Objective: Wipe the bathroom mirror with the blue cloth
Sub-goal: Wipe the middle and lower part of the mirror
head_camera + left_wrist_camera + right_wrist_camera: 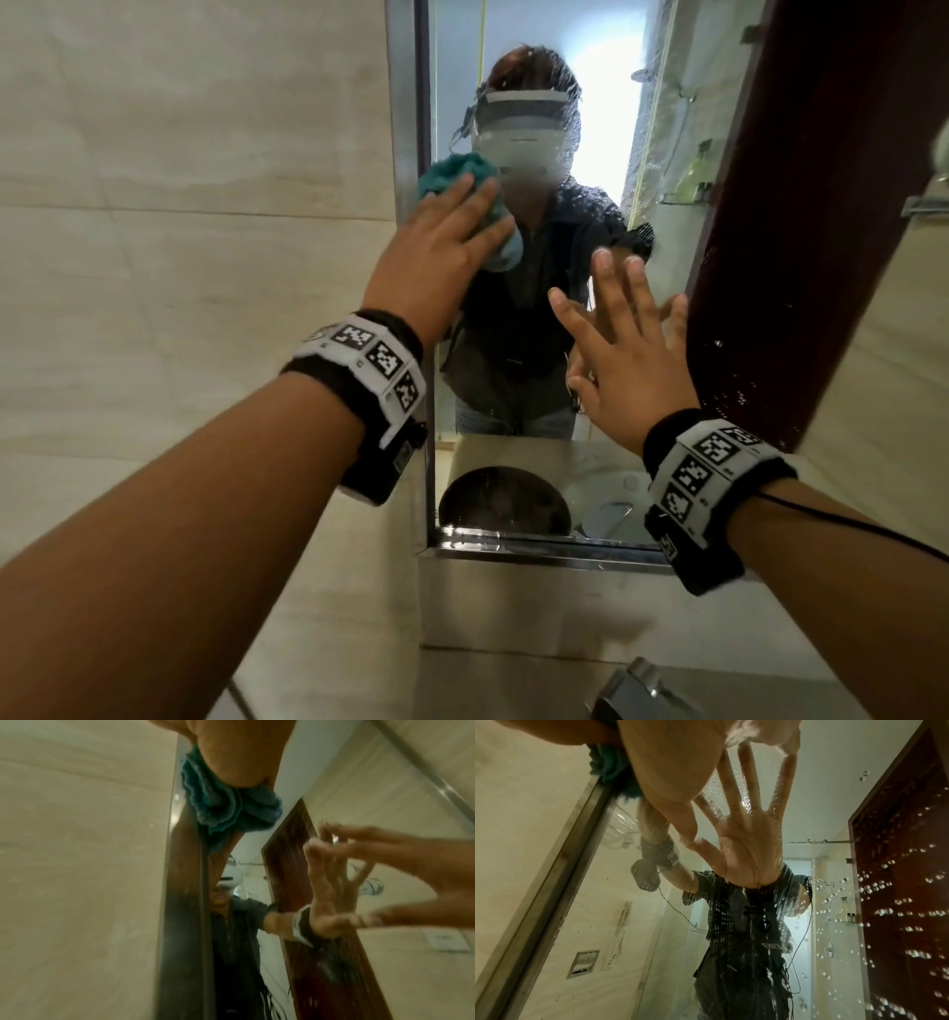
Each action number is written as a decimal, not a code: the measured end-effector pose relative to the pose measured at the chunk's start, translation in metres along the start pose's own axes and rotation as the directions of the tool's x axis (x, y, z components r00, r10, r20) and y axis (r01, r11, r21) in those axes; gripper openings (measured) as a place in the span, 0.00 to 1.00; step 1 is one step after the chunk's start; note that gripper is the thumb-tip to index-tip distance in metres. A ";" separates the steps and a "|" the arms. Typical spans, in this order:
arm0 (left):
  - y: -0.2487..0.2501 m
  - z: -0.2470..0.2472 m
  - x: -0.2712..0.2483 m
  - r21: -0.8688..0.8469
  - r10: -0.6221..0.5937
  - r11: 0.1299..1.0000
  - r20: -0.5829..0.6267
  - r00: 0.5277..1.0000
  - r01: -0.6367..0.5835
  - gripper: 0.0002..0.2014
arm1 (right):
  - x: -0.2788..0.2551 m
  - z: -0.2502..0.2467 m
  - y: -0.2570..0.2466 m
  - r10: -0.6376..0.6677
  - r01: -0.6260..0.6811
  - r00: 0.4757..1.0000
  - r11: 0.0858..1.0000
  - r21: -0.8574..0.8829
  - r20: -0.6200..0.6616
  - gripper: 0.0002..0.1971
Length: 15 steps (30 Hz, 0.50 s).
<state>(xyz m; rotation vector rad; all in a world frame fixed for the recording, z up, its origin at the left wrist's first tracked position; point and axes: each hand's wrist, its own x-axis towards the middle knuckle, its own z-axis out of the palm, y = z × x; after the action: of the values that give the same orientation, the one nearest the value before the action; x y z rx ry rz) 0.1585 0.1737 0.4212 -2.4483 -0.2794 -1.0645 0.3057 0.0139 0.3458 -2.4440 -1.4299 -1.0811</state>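
The bathroom mirror point(606, 128) hangs in a metal frame and is speckled with water drops point(898, 902). My left hand point(462, 216) presses a bunched blue cloth point(452, 172) flat against the glass near its upper left edge, fingers straight over it. The left wrist view shows the cloth point(218, 807) squeezed between the palm point(231, 750) and the glass. My right hand point(626, 329) lies on the mirror lower and to the right, fingers spread and holding nothing. Its palm point(675, 760) meets its own reflection in the right wrist view, with the cloth point(608, 764) at the upper left.
Beige tiled wall point(179, 205) borders the mirror frame point(405, 154) on the left. A dark red door point(796, 205) is reflected on the right. A steel ledge point(539, 557) runs under the glass, and a chrome tap point(642, 688) sticks up at the bottom.
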 end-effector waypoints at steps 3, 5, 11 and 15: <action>0.008 0.035 -0.024 -0.026 0.049 0.998 -0.096 0.994 -0.052 0.26 | 0.000 0.002 0.000 -0.001 0.002 1.000 1.000 0.020 -0.021 0.46; 0.023 0.061 -0.059 -0.025 0.055 0.998 -0.098 0.994 -0.058 0.27 | 0.000 0.003 -0.001 0.000 0.000 0.999 1.000 0.022 -0.041 0.47; 0.049 0.081 -0.119 -0.059 0.120 0.992 0.143 0.982 -0.112 0.42 | -0.001 0.002 -0.003 0.012 -0.011 1.000 1.000 0.023 -0.028 0.47; 0.033 0.053 -0.080 -0.081 0.058 0.995 0.047 0.997 -0.055 0.38 | -0.001 0.003 -0.004 0.015 -0.014 0.999 1.000 0.025 -0.030 0.47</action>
<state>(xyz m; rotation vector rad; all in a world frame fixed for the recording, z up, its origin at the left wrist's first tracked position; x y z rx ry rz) 0.1503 0.1699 0.3202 -2.5406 -0.1852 -1.0107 0.3037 0.0165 0.3414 -2.4064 -1.4058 -1.0860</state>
